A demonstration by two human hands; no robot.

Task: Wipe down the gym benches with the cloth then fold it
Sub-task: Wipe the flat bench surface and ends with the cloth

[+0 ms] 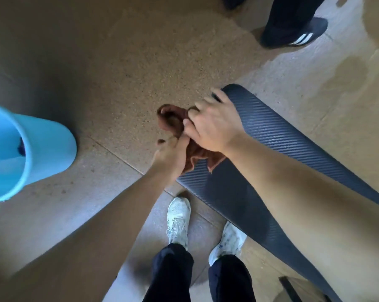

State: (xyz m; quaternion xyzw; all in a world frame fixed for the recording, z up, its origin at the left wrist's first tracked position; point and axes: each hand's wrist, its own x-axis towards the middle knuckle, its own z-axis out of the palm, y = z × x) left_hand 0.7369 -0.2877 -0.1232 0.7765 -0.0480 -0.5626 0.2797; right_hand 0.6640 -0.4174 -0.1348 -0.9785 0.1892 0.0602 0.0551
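Holding the cloth (173, 122) in both hands at the near-left edge of the bench pad (278, 136), partly over the pad and partly out over the floor (118, 62). Cloth is rust-brown, looks like terry or microfibre, bunched and crumpled rather than flat: one rounded loop sticks out to the left past the fingers, and a wrinkled corner hangs down between the wrists onto the pad. Left hand (170, 156) is closed around the lower part of the cloth, fingers curled tight on it. Right hand (213, 125) sits palm-down on top, thumb and forefinger pinching the bunched fabric, other fingers spread toward the pad's rounded end. Pad is dark grey-blue with a fine diagonal ribbed texture, running from centre frame out to the lower right. Light blue bucket (31, 149) stands on the floor well to the left, some water visible inside. Wearer's white sneakers (178, 219) and dark trousers show at the bottom; another person's dark shoe with white stripes (293, 32) is at top right.
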